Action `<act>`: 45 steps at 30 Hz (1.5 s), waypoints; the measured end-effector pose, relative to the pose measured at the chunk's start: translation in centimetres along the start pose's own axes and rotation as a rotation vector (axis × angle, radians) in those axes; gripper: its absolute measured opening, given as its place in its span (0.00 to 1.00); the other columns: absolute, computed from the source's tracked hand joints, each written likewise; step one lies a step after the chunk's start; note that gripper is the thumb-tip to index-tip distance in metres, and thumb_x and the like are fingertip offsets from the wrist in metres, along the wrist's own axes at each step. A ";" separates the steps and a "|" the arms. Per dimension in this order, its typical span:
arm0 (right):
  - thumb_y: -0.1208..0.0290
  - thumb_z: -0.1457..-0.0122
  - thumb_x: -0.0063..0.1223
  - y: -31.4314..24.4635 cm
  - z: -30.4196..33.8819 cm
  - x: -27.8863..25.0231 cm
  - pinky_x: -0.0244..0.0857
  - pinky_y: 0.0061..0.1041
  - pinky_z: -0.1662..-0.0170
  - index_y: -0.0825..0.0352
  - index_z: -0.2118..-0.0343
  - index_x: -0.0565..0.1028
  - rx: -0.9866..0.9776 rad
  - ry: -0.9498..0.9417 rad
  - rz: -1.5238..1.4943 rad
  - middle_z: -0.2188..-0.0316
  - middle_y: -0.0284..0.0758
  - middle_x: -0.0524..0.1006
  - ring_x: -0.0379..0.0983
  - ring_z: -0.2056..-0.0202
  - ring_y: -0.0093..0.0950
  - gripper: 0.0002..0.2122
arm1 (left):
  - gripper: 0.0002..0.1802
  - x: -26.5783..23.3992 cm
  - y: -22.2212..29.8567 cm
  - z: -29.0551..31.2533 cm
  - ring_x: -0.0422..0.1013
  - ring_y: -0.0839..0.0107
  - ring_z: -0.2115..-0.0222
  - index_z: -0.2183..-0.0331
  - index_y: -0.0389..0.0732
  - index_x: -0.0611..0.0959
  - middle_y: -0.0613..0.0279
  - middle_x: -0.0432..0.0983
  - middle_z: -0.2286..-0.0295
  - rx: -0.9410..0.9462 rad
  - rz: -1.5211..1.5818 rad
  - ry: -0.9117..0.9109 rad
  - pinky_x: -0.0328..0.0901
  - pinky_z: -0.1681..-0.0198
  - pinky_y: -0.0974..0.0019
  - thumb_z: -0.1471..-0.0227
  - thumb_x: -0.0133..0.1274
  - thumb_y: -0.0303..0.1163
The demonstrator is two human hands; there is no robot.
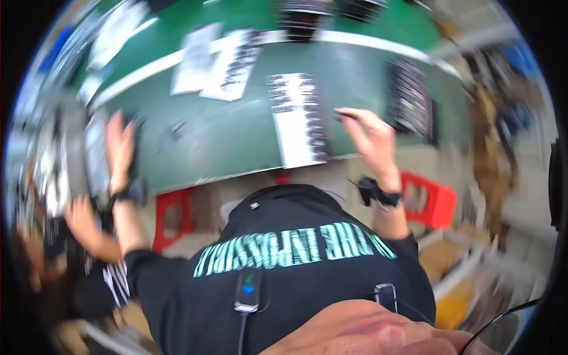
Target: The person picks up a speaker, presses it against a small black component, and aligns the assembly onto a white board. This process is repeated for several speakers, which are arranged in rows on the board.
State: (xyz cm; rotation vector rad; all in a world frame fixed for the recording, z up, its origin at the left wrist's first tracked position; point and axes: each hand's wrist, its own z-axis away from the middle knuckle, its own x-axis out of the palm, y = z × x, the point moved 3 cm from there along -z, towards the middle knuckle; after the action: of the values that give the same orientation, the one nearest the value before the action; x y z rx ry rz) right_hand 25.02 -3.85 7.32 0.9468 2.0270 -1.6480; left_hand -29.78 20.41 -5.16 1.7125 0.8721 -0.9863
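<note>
My right hand point(376, 142) is over the table, to the right of a white sheet point(293, 139) with rows of small black parts on it. Its thumb and forefinger pinch a small black piece point(339, 115), too blurred to name its kind. My left hand point(120, 148) is at the table's left end with fingers stretched out and apart; nothing shows in it. Just beside it lies a dark object point(138, 124), smeared by motion. A small dark bit point(176, 129) rests on the green table point(219, 139) between the left hand and the sheet.
Two more white sheets point(195, 62) lie at the far left, one bearing black parts point(239, 59). Dark stacks stand at right point(408, 97) and far middle point(305, 18). A co-worker's hand point(83, 219) is at left. Red stools point(432, 201) flank me below the table edge.
</note>
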 end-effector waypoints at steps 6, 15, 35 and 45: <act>0.76 0.36 0.54 3.7 2.6 -1.8 0.71 0.22 0.56 0.68 0.55 0.81 0.174 0.162 -0.130 0.63 0.36 0.84 0.80 0.61 0.22 0.09 | 0.29 1.8 -0.1 -1.6 0.52 0.54 0.32 0.34 0.43 0.66 0.51 0.55 0.33 0.256 -0.123 -0.065 0.46 0.31 0.55 0.33 0.40 0.40; 0.75 0.34 0.53 8.6 7.0 -1.8 0.71 0.19 0.57 0.69 0.54 0.81 0.330 0.388 -0.203 0.65 0.32 0.82 0.78 0.63 0.18 0.09 | 0.31 3.2 12.0 2.4 0.48 0.57 0.31 0.34 0.45 0.64 0.56 0.53 0.32 0.375 -0.138 -0.181 0.39 0.29 0.50 0.34 0.45 0.43; 0.71 0.28 0.43 9.2 7.2 -6.5 0.62 0.17 0.67 0.69 0.48 0.74 0.243 0.810 -0.514 0.77 0.26 0.71 0.60 0.77 0.12 0.12 | 0.19 2.1 13.5 6.0 0.68 0.52 0.43 0.44 0.36 0.76 0.53 0.73 0.44 0.141 -0.016 0.278 0.59 0.36 0.54 0.33 0.46 0.32; 0.65 0.26 0.40 7.3 4.7 -1.2 0.63 0.22 0.67 0.66 0.70 0.72 0.353 0.592 -0.687 0.85 0.22 0.55 0.48 0.83 0.14 0.15 | 0.17 1.8 14.5 5.2 0.72 0.53 0.48 0.47 0.39 0.79 0.54 0.77 0.49 0.173 -0.039 0.391 0.61 0.38 0.52 0.36 0.51 0.31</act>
State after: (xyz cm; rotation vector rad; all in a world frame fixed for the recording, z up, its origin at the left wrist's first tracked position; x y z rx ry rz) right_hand 30.27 -7.99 1.64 1.0020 2.7265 -2.3531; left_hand -17.46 11.34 -2.60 2.0856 1.0981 -0.7802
